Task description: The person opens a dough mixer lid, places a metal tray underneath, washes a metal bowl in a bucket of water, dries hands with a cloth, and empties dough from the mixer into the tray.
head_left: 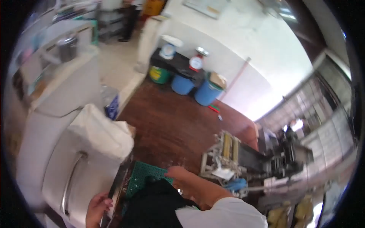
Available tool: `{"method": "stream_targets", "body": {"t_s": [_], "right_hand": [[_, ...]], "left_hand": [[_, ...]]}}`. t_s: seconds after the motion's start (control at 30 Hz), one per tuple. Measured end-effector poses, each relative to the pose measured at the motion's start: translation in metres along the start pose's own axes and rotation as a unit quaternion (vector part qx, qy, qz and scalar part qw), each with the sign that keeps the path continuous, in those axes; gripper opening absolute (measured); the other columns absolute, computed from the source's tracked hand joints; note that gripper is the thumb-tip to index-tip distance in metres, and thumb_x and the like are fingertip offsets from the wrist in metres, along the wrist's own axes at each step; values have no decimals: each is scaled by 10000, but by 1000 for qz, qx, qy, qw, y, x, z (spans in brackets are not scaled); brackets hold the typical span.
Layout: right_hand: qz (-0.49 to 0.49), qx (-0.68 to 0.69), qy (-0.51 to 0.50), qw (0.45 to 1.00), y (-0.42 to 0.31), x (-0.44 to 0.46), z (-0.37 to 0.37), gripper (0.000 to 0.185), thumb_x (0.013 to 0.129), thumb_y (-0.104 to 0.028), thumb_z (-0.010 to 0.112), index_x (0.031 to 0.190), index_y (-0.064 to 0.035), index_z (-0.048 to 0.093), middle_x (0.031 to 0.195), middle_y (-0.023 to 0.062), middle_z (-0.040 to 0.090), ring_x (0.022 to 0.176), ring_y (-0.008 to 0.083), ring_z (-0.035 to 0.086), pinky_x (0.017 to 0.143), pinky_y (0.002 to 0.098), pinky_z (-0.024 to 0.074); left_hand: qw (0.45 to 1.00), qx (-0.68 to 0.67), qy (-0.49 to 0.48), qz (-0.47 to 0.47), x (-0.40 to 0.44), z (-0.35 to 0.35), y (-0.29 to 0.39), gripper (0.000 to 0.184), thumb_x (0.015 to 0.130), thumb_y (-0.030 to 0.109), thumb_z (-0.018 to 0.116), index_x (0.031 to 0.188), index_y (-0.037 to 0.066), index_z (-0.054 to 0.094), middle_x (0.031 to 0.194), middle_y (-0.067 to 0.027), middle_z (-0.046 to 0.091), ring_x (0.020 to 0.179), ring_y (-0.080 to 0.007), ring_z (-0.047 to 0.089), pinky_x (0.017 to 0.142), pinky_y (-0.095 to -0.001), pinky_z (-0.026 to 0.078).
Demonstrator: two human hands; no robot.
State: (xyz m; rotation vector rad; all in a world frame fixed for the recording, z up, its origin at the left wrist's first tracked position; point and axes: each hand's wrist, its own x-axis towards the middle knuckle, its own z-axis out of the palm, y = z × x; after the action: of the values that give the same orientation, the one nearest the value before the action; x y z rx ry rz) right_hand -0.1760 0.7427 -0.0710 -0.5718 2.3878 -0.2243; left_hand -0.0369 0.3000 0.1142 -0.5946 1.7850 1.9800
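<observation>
My left hand (99, 205) is at the lower left, beside the dark edge of a table and near the curved metal handle (72, 182) of a pale cabinet. Its fingers are bent but apart, with nothing visible between them. My right arm reaches across from the lower right, and my right hand (175, 173) lies at the right edge of a green perforated mat (146, 173). The fingers of that hand are blurred, so I cannot make out whether they hold anything. A dark apron (152, 205) covers my front.
A white cloth (100, 133) lies over the cabinet. Blue bins (208, 93) and a dark bench with a red scale (196, 62) stand by the far wall. A machine with rollers (228, 148) is at the right. Someone's dark-clothed legs (130, 23) show at the top.
</observation>
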Motion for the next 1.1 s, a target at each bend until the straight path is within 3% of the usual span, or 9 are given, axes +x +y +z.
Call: {"method": "stream_targets", "body": {"t_s": [0.13, 0.17, 0.3, 0.43, 0.57, 0.77, 0.9, 1.03, 1.1], "right_hand": [[172, 136, -116, 969, 92, -58, 101, 443, 874, -219, 575, 1307, -134, 530, 947, 196, 660, 789, 313, 650, 667, 430, 512], [233, 202, -146, 940, 98, -81, 109, 468, 859, -174, 588, 1322, -151, 523, 948, 188, 665, 766, 294, 651, 641, 413, 514], [438, 509, -63, 738, 139, -135, 169, 302, 919, -425, 530, 1035, -163, 625, 661, 55, 580, 470, 169, 523, 412, 372, 454], [285, 308, -110, 901, 211, -117, 239, 276, 808, -179, 607, 1076, -127, 649, 816, 139, 677, 680, 253, 650, 556, 403, 507], [231, 142, -56, 961, 218, -154, 124, 249, 803, -213, 581, 1035, -178, 664, 690, 81, 663, 642, 277, 656, 578, 416, 509], [280, 356, 69, 889, 292, -114, 137, 213, 851, -256, 530, 975, -127, 646, 601, 83, 619, 551, 237, 635, 493, 370, 511], [431, 532, 26, 728, 311, -105, 132, 321, 858, -409, 512, 978, -171, 691, 676, 148, 649, 648, 303, 659, 619, 415, 524], [420, 533, 87, 729, 301, -135, 80, 465, 860, -462, 552, 890, -19, 690, 709, 165, 660, 653, 317, 666, 606, 421, 534], [490, 591, 72, 637, 314, -133, 57, 478, 868, -455, 563, 911, 7, 680, 746, 159, 666, 646, 308, 670, 583, 424, 544]], "left_hand": [[999, 16, -35, -6, 23, 53, 43, 431, 870, 231, 621, 1227, 9, 524, 920, -102, 652, 772, -180, 631, 630, -285, 489], [992, 48, -113, -10, 40, 53, 38, 829, 789, 531, 710, 1392, 41, 421, 1023, -71, 657, 818, -138, 608, 687, -271, 500], [969, 125, -200, -74, 97, 106, 22, 689, 856, 444, 677, 1336, -4, 466, 903, -42, 624, 700, -91, 568, 595, -230, 455], [958, 150, -241, -52, 139, 192, 7, 554, 905, 324, 637, 1317, -11, 478, 922, -43, 615, 690, -83, 536, 599, -237, 439], [940, 247, -231, -38, 171, 288, 22, 408, 880, 220, 625, 1214, 3, 533, 925, -100, 642, 768, -159, 620, 619, -269, 489], [918, 252, -284, -116, 240, 353, 59, 454, 928, 269, 610, 1298, 27, 507, 922, -43, 619, 723, -76, 541, 598, -199, 430], [906, 282, -252, -187, 331, 363, 66, 474, 932, 320, 605, 1303, 43, 502, 877, -28, 608, 694, -56, 519, 541, -183, 396], [880, 311, -259, -249, 445, 405, 81, 413, 841, 167, 670, 1201, 9, 544, 893, -68, 642, 709, -156, 612, 591, -275, 492], [838, 379, -325, -219, 522, 437, 89, 376, 853, 213, 663, 1153, 5, 573, 877, -69, 645, 710, -158, 615, 602, -288, 496]]}}
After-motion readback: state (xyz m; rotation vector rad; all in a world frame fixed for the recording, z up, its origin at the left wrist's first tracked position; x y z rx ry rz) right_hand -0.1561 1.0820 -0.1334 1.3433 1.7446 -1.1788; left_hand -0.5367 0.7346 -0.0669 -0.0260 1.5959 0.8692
